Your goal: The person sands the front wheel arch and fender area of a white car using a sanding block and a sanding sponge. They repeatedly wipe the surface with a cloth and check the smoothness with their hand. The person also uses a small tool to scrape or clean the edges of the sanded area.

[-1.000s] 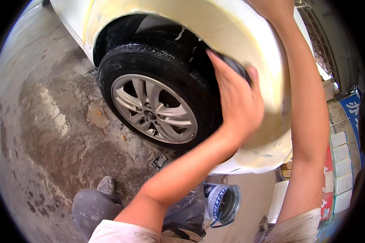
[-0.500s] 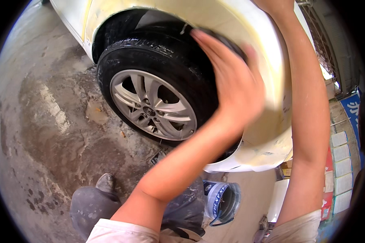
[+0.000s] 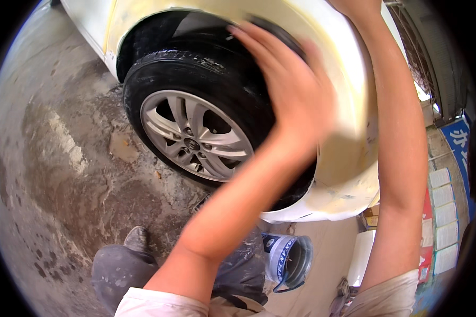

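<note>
A white car fender [image 3: 349,95] with yellowish filler patches curves around a black tire [image 3: 195,68] on a silver alloy wheel [image 3: 193,142]. My left hand [image 3: 296,87] is at the upper right edge of the wheel arch, fingers stretched out and thumb apart, blurred by motion. Nothing shows in it, though the palm side is hidden. Whether its fingers touch the fender lip, I cannot tell. My right hand [image 3: 358,6] reaches up to the fender's top at the picture's upper edge. Its fingers are cut off from view.
A blue and white bucket [image 3: 285,261] stands below the bumper, beside my bent legs [image 3: 124,269] in dusty grey trousers. Stained, wet-looking concrete floor [image 3: 53,195] lies to the left. Boxes [image 3: 373,217], a blue sign [image 3: 457,138] and pale panels [image 3: 443,211] are at the right.
My left hand has shifted left and slightly up along the wheel arch edge. My right arm stays nearly in place. The whole view has shifted slightly.
</note>
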A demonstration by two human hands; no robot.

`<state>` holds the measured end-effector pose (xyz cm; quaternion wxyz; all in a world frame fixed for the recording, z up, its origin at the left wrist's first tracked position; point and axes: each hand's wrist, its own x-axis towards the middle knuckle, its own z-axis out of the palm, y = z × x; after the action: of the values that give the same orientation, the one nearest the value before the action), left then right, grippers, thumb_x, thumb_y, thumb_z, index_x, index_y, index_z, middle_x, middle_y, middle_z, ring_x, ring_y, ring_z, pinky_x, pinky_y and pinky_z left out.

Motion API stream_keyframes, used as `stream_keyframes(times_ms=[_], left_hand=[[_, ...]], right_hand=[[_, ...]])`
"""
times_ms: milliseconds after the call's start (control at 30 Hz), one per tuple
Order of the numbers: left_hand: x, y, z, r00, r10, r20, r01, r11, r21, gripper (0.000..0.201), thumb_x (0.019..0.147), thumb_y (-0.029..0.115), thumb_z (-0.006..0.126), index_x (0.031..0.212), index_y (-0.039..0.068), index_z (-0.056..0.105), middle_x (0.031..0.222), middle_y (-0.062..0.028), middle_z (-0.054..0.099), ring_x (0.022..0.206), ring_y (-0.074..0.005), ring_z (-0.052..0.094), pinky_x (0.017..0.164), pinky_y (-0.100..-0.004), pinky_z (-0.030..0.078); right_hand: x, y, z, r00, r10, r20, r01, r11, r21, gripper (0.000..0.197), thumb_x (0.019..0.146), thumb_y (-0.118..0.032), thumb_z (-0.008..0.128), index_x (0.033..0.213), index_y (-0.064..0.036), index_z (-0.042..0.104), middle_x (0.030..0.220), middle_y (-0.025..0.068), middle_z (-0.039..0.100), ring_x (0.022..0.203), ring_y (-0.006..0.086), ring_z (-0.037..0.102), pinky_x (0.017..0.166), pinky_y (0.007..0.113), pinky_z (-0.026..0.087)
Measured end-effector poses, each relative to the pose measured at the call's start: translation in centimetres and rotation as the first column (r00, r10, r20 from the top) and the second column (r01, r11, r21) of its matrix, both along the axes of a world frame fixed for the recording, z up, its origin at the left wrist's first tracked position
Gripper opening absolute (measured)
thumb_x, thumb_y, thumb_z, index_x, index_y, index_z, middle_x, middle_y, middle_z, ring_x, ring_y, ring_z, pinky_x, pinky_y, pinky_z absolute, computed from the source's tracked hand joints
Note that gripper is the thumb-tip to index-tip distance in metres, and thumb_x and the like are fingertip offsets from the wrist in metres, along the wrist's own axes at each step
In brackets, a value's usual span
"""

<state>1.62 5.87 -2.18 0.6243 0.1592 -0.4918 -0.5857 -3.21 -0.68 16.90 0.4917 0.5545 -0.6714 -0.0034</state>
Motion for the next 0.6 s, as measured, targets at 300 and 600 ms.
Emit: stream_keyframes(times_ms=[300,600], left_hand=[[5.3,10.4,-0.9,0.993,-0.114,0.010,0.114,0.983,-0.143,0.088,0.112,0.020,0.051,0.160,-0.028,-0.005,0.165,-0.0560,-0.013,0.157,-0.0721,-0.005,0.133,-0.0668,0.008],[-0.5,-3.6,1.4,0.997,-0.002,-0.073,0.021,0.962,0.271,0.088,0.119,0.038,0.041,0.159,-0.029,0.000,0.168,-0.0531,0.003,0.164,-0.0564,0.009,0.136,-0.0486,0.012]], right_hand=[[1.1,0.4,0.1,1.000,-0.008,0.027,0.007,1.000,0.008,0.024,0.075,-0.028,0.076,0.081,-0.0049,0.074,0.074,0.0194,0.072,0.070,0.0366,0.071,0.071,0.047,0.056],[0.0,-0.2,0.2,0.998,0.056,-0.025,-0.056,0.998,0.004,0.025,0.076,-0.029,0.076,0.084,-0.0046,0.076,0.079,0.0215,0.074,0.077,0.0402,0.074,0.074,0.048,0.058]])
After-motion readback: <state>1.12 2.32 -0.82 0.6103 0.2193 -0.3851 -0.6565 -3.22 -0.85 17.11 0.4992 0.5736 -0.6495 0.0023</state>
